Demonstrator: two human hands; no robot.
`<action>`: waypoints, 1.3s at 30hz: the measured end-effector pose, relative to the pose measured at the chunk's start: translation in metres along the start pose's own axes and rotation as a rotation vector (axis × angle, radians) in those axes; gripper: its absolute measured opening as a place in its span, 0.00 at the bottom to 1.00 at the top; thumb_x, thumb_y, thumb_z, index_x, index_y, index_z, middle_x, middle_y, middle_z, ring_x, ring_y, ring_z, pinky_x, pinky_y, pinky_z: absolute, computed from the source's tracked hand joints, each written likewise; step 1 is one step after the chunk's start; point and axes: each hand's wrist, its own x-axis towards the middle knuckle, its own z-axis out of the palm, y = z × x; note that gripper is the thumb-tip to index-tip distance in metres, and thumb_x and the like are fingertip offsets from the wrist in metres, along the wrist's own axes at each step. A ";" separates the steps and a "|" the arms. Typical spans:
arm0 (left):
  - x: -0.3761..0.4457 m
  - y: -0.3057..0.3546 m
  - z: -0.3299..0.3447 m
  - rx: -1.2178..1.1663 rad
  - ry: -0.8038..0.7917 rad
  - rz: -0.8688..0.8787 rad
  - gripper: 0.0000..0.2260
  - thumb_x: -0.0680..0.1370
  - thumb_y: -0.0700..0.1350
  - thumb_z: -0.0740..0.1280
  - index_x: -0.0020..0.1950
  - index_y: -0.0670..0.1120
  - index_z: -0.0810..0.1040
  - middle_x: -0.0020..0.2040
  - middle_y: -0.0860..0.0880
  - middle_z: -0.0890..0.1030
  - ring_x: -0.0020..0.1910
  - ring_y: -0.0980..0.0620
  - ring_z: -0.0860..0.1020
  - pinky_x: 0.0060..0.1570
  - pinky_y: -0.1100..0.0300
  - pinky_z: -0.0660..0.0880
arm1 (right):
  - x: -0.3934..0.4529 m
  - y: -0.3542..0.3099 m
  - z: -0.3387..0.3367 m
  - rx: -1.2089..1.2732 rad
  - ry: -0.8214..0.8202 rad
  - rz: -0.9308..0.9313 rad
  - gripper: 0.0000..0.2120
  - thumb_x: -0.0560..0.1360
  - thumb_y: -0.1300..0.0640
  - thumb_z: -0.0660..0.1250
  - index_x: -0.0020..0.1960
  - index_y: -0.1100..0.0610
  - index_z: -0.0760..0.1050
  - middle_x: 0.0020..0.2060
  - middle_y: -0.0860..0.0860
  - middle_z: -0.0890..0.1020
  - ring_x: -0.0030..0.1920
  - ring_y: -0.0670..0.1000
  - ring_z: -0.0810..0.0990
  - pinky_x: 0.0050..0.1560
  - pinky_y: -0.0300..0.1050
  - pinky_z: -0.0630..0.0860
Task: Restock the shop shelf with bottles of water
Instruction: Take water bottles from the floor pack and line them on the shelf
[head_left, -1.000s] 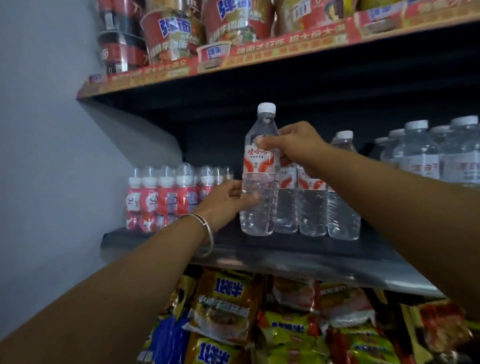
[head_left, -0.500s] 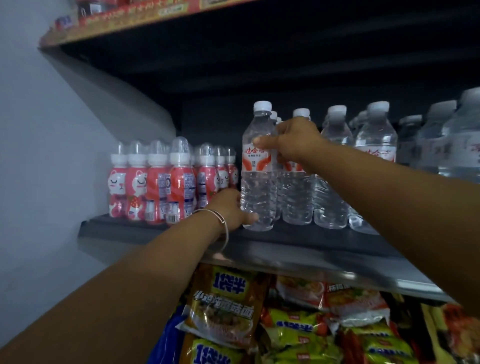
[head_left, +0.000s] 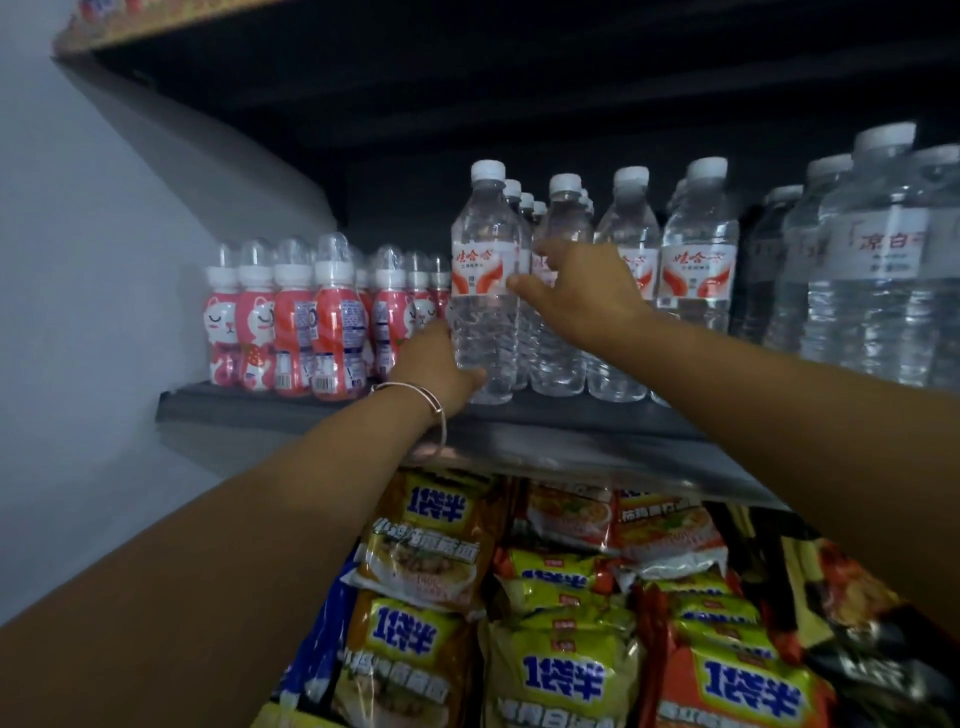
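A clear water bottle (head_left: 483, 312) with a white cap and a red-and-white label stands on the dark shelf (head_left: 571, 447), at the front left of a row of matching water bottles (head_left: 696, 270). My left hand (head_left: 436, 364), with a bangle on its wrist, grips the bottle's base, thumb across the front. My right hand (head_left: 582, 296) holds it at label height, thumb on the label's right edge and fingers reaching behind it.
Small pink cat-print bottles (head_left: 291, 322) fill the shelf's left end by the grey wall (head_left: 78, 312). Larger water bottles (head_left: 883, 291) stand at the right. Noodle packets (head_left: 561, 623) are piled below. The upper shelf's underside (head_left: 467, 67) hangs close overhead.
The view has dropped and moved closer to the shelf. My left hand slid down to the bottle's base. My right hand's fingers have shifted from the front of the label to its right side.
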 end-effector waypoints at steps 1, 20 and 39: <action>-0.008 0.003 0.002 0.042 0.063 0.033 0.27 0.74 0.45 0.69 0.70 0.42 0.63 0.68 0.44 0.69 0.66 0.44 0.69 0.63 0.57 0.67 | -0.013 0.003 -0.002 -0.039 -0.015 -0.053 0.21 0.78 0.46 0.62 0.66 0.57 0.72 0.51 0.56 0.81 0.51 0.55 0.79 0.53 0.47 0.75; -0.340 -0.009 0.228 0.322 -0.162 -0.002 0.33 0.72 0.37 0.65 0.74 0.48 0.57 0.74 0.47 0.58 0.72 0.45 0.58 0.68 0.52 0.55 | -0.415 0.139 0.035 -0.332 -0.560 -0.094 0.34 0.72 0.60 0.65 0.75 0.59 0.56 0.76 0.58 0.56 0.74 0.57 0.55 0.68 0.53 0.53; -0.649 -0.279 0.526 0.343 -0.664 -0.107 0.35 0.72 0.35 0.66 0.76 0.45 0.54 0.76 0.46 0.54 0.75 0.47 0.56 0.74 0.53 0.51 | -0.836 0.231 0.346 -0.089 -1.154 0.158 0.37 0.76 0.46 0.64 0.76 0.56 0.50 0.76 0.53 0.53 0.73 0.56 0.57 0.68 0.50 0.57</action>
